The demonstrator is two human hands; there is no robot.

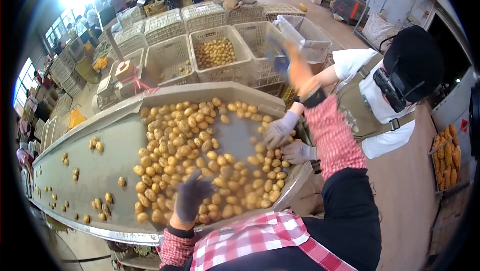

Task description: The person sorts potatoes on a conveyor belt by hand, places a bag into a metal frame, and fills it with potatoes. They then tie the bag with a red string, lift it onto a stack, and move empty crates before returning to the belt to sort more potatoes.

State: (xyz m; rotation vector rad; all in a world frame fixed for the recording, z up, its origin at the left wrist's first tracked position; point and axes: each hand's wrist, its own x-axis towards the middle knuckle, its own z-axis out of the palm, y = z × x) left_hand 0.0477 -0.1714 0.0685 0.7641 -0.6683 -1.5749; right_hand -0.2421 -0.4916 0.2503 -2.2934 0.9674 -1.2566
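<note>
Small yellow-brown potatoes (175,146) are heaped across the right part of a grey sorting table. My left hand (193,197), in a dark grey glove, is over the near edge of the heap, fingers apart and holding nothing that I can see. My right arm, in a red checked sleeve, reaches far forward. My right hand (281,60) is above the crates behind the table, smeared by motion; blue glove colour shows, but its fingers and anything in them cannot be made out.
A co-worker in a black cap stands at right; their grey-gloved hands (280,130) touch potatoes. Plastic crates (220,73) line the far side, one partly filled with potatoes. Scattered potatoes lie on the green belt (110,161) at left. Other people stand in the background.
</note>
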